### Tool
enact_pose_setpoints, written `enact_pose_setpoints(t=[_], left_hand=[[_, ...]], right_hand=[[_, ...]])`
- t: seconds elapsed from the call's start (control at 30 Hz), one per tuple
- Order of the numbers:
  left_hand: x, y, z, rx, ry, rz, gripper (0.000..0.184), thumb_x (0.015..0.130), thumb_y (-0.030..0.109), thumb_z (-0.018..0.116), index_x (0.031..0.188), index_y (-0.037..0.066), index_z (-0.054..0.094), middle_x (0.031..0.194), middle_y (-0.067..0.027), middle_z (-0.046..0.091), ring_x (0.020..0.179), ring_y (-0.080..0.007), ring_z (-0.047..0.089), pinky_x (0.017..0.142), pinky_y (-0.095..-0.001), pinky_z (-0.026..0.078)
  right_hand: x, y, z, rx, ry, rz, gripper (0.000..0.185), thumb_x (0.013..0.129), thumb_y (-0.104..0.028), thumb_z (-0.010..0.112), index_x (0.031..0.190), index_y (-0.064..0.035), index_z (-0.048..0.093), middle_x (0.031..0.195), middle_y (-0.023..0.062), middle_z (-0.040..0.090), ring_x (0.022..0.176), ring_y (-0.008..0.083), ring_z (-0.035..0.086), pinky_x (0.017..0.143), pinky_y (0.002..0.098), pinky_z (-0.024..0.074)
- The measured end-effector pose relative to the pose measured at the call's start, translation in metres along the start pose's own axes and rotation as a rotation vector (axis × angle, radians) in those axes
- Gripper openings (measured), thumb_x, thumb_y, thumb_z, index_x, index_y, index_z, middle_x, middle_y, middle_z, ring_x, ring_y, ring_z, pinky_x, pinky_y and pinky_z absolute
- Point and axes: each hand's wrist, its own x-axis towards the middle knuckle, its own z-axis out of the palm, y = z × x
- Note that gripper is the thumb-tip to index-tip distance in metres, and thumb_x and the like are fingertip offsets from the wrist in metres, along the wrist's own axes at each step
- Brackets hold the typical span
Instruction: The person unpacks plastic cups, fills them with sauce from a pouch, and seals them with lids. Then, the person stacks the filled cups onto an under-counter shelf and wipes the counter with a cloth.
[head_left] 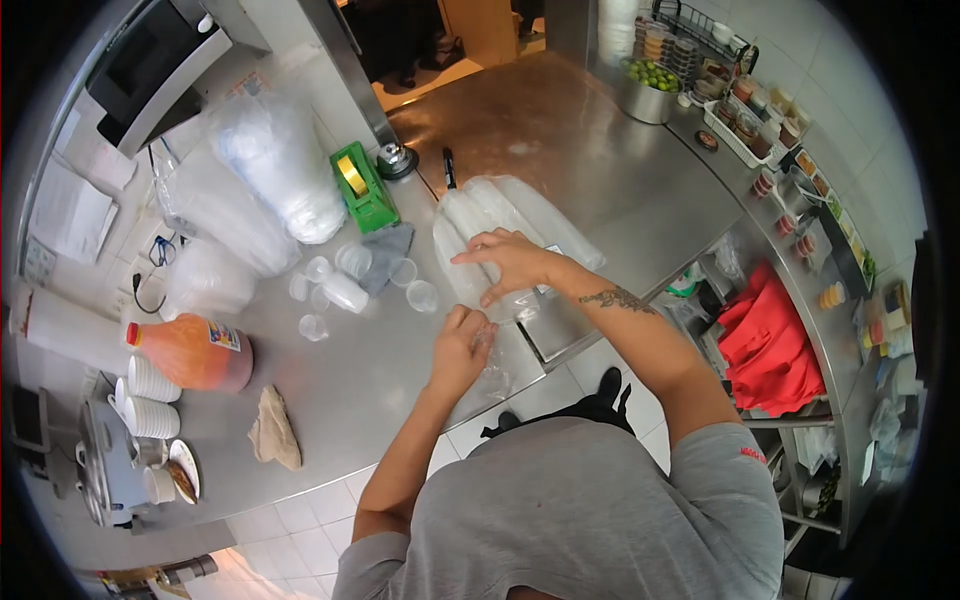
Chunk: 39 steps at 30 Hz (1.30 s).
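Observation:
A clear plastic bag (pixel 470 225) lies on the steel counter in front of me, holding long, whitish stacks that look like nested plastic lids or cups. My left hand (pixel 463 350) is closed, pinching the loose near end of the clear plastic by the counter's front edge. Over the bag, my right hand (pixel 512 262) has its fingers spread and its fingertips at the plastic; whether they press on it I cannot tell. Left of the bag are several loose clear plastic cups (pixel 422 296) and a grey cloth (pixel 388 245). A black marker (pixel 448 168) lies just beyond the bag.
At left are a green tape dispenser (pixel 366 190), a call bell (pixel 396 160), bagged plastic containers (pixel 275 165), an orange-filled jug (pixel 190 350), stacked white bowls (pixel 150 400) and a beige cloth (pixel 273 430). A pot of limes (pixel 648 90) stands back right, near condiment containers (pixel 755 125).

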Motion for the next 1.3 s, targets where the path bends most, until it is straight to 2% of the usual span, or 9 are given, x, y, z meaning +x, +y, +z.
enact_pose_setpoints(t=[0.13, 0.33, 0.43, 0.63, 0.7, 0.93, 1.07, 1.2, 1.3], left_hand=[[0.0, 0.004, 0.009, 0.011, 0.079, -0.055, 0.017, 0.076, 0.003, 0.063, 0.091, 0.006, 0.055, 0.085, -0.013, 0.051, 0.081, -0.0325, 0.053, 0.071, -0.0402, 0.044], [0.0, 0.007, 0.012, 0.214, 0.073, 0.119, 0.022, 0.072, -0.002, 0.06, 0.092, 0.006, 0.057, 0.083, -0.0109, 0.05, 0.079, -0.0302, 0.052, 0.069, -0.0394, 0.043], [-0.003, 0.003, 0.014, 0.178, 0.035, 0.152, 0.026, 0.067, -0.003, 0.059, 0.091, 0.007, 0.058, 0.084, -0.0106, 0.05, 0.082, -0.0309, 0.051, 0.07, -0.0402, 0.042], [-0.008, 0.004, 0.013, 0.292, -0.167, 0.228, 0.02, 0.072, -0.001, 0.058, 0.09, 0.006, 0.059, 0.083, -0.0112, 0.05, 0.082, -0.0318, 0.051, 0.071, -0.041, 0.041], [-0.042, -0.003, 0.026, 0.278, -0.207, 0.268, 0.019, 0.072, -0.001, 0.058, 0.09, 0.005, 0.06, 0.084, -0.0115, 0.051, 0.082, -0.0321, 0.051, 0.071, -0.0413, 0.041], [-0.022, 0.007, -0.011, -0.044, 0.112, -0.243, 0.025, 0.08, 0.006, 0.061, 0.104, 0.002, 0.054, 0.103, -0.016, 0.055, 0.095, -0.0339, 0.054, 0.086, -0.04, 0.043], [0.023, 0.0, -0.051, 0.313, 0.417, -0.041, 0.039, 0.085, 0.02, 0.062, 0.119, 0.006, 0.049, 0.112, -0.0197, 0.048, 0.093, -0.0395, 0.056, 0.077, -0.0437, 0.047], [0.078, -0.004, -0.041, 0.416, 0.187, -0.23, 0.068, 0.078, 0.05, 0.065, 0.13, 0.012, 0.043, 0.121, -0.0209, 0.048, 0.097, -0.0384, 0.059, 0.075, -0.0426, 0.051], [0.108, -0.019, -0.021, 0.559, -0.242, -0.402, 0.086, 0.07, 0.058, 0.068, 0.137, 0.017, 0.037, 0.119, -0.0225, 0.05, 0.103, -0.0365, 0.058, 0.082, -0.0417, 0.049]], right_hand=[[-0.001, 0.01, -0.005, 0.126, -0.081, -0.009, 0.049, 0.068, -0.021, 0.075, 0.116, -0.0177, 0.062, 0.111, 0.0104, 0.055, 0.111, 0.0307, 0.046, 0.094, 0.0371, 0.0403], [-0.005, -0.006, -0.015, -0.114, -0.132, -0.022, 0.018, 0.072, -0.005, 0.063, 0.089, -0.0026, 0.056, 0.099, 0.0123, 0.055, 0.1, 0.0299, 0.052, 0.084, 0.0381, 0.0476], [-0.011, -0.006, 0.015, -0.355, 0.253, -0.089, 0.016, 0.072, 0.0, 0.058, 0.086, -0.0013, 0.051, 0.091, 0.0138, 0.056, 0.09, 0.0295, 0.056, 0.069, 0.038, 0.0529], [0.027, 0.035, 0.008, -0.303, 0.336, 0.272, 0.027, 0.074, 0.004, 0.056, 0.098, 0.0014, 0.046, 0.086, 0.0218, 0.057, 0.073, 0.0385, 0.061, 0.061, 0.0421, 0.0539], [0.043, 0.075, -0.014, -0.207, 0.573, 0.301, 0.024, 0.077, 0.007, 0.051, 0.099, 0.0005, 0.046, 0.087, 0.0279, 0.058, 0.085, 0.0416, 0.06, 0.07, 0.049, 0.0476], [0.043, 0.096, -0.022, 0.083, 0.353, 0.214, 0.024, 0.08, -0.004, 0.057, 0.105, -0.0051, 0.054, 0.102, 0.0197, 0.058, 0.088, 0.0368, 0.06, 0.076, 0.0433, 0.0493], [0.033, 0.046, -0.005, -0.042, 0.378, 0.235, 0.031, 0.08, -0.009, 0.059, 0.111, -0.0102, 0.058, 0.113, 0.0144, 0.057, 0.107, 0.03, 0.053, 0.084, 0.0398, 0.0458], [0.044, 0.027, 0.001, -0.159, 0.464, 0.048, 0.037, 0.079, -0.012, 0.059, 0.115, -0.0144, 0.059, 0.122, 0.0097, 0.051, 0.118, 0.0277, 0.044, 0.1, 0.0419, 0.0336], [0.046, 0.033, 0.018, -0.087, 0.297, 0.097, 0.037, 0.08, -0.016, 0.056, 0.117, -0.0155, 0.06, 0.125, 0.0075, 0.051, 0.123, 0.0255, 0.04, 0.103, 0.0454, 0.0256]])
